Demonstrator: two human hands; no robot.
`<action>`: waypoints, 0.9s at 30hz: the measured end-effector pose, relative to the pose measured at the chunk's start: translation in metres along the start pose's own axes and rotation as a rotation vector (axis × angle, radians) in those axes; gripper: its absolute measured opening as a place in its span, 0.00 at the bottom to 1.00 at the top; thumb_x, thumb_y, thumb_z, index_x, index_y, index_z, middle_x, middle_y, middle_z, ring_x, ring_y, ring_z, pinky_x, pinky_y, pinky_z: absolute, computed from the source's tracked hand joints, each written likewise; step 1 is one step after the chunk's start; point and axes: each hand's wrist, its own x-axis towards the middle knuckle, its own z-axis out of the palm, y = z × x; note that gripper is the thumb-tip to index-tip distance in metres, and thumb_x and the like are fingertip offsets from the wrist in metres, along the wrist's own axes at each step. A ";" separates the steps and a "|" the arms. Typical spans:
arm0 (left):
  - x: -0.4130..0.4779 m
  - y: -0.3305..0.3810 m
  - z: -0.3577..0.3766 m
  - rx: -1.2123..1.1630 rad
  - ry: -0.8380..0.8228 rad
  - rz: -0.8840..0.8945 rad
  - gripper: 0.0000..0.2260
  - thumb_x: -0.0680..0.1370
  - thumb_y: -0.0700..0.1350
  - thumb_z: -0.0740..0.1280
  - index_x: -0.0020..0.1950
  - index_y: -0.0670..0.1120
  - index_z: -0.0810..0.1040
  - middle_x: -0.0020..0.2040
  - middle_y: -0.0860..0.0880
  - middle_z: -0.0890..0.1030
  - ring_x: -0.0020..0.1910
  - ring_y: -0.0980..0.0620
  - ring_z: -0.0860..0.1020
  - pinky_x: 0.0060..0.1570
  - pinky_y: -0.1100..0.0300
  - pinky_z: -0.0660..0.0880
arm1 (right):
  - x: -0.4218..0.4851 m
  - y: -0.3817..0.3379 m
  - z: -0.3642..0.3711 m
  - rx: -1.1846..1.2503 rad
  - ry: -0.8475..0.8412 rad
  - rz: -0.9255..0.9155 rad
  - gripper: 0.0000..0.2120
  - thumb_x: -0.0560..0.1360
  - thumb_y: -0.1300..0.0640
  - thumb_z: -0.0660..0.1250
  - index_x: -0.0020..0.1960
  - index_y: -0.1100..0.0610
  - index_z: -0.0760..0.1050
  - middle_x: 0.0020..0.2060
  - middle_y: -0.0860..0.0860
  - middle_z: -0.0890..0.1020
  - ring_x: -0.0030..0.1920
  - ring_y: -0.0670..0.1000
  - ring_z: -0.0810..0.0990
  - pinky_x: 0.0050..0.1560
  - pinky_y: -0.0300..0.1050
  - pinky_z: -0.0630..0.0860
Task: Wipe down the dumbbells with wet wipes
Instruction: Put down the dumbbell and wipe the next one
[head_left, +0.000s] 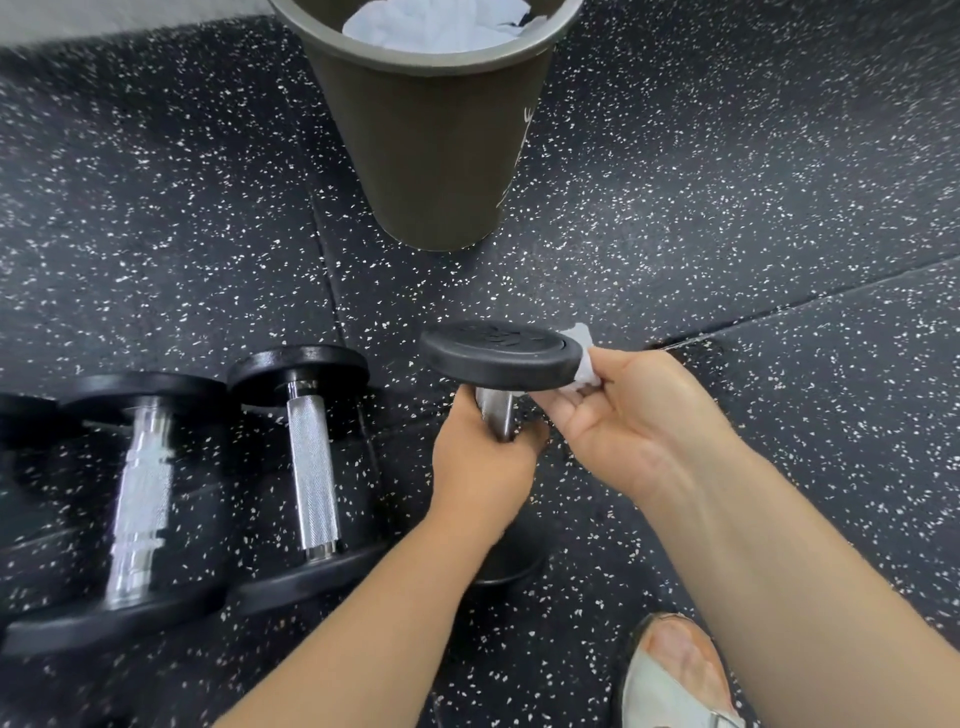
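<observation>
Both hands are busy with one dumbbell (498, 356), which stands on end on the floor (727, 208) just in front of the person. The left hand (483, 457) is curled round its metal handle (493, 410), gripping it just under the upper disc (524, 371). The right hand (639, 415) pinches a white wipe (584, 364) between thumb and fingers and presses it against the right edge of that disc. Part of the wipe sticks up above the rim. The lower disc (509, 569) rests on the floor, mostly hidden behind the left forearm.

To the left, a second dumbbell (311, 467) with a rough-textured handle lies on the floor. A third dumbbell (140, 493) lies just beside it, further left, its handle blurred.

Beyond the held dumbbell stands a dark round bin (431, 145), with crumpled white sheets (436, 23) showing inside its rim. The floor is black rubber matting flecked with white, and seams run between the mats. At the bottom right, a foot (675, 644) in a pale sandal (670, 691) rests on the matting, below the right forearm.
</observation>
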 end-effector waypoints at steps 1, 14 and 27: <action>0.002 -0.001 -0.002 -0.042 -0.022 -0.006 0.12 0.71 0.42 0.75 0.49 0.52 0.75 0.39 0.55 0.82 0.39 0.56 0.80 0.43 0.61 0.76 | 0.000 -0.001 0.000 -0.005 -0.011 0.019 0.15 0.79 0.70 0.53 0.63 0.71 0.70 0.50 0.62 0.82 0.49 0.60 0.84 0.41 0.58 0.82; 0.011 0.000 0.004 0.005 -0.102 -0.095 0.12 0.71 0.37 0.72 0.33 0.46 0.71 0.25 0.51 0.72 0.25 0.52 0.68 0.29 0.62 0.67 | 0.002 -0.006 -0.003 0.023 0.059 -0.011 0.17 0.76 0.73 0.56 0.63 0.71 0.72 0.57 0.61 0.81 0.53 0.58 0.83 0.39 0.54 0.83; 0.005 -0.001 -0.001 0.124 -0.092 -0.051 0.09 0.70 0.39 0.71 0.44 0.47 0.72 0.33 0.51 0.76 0.29 0.53 0.74 0.31 0.62 0.72 | 0.010 -0.016 0.000 -0.152 0.031 0.084 0.17 0.77 0.71 0.56 0.64 0.73 0.72 0.58 0.63 0.80 0.47 0.57 0.83 0.36 0.47 0.83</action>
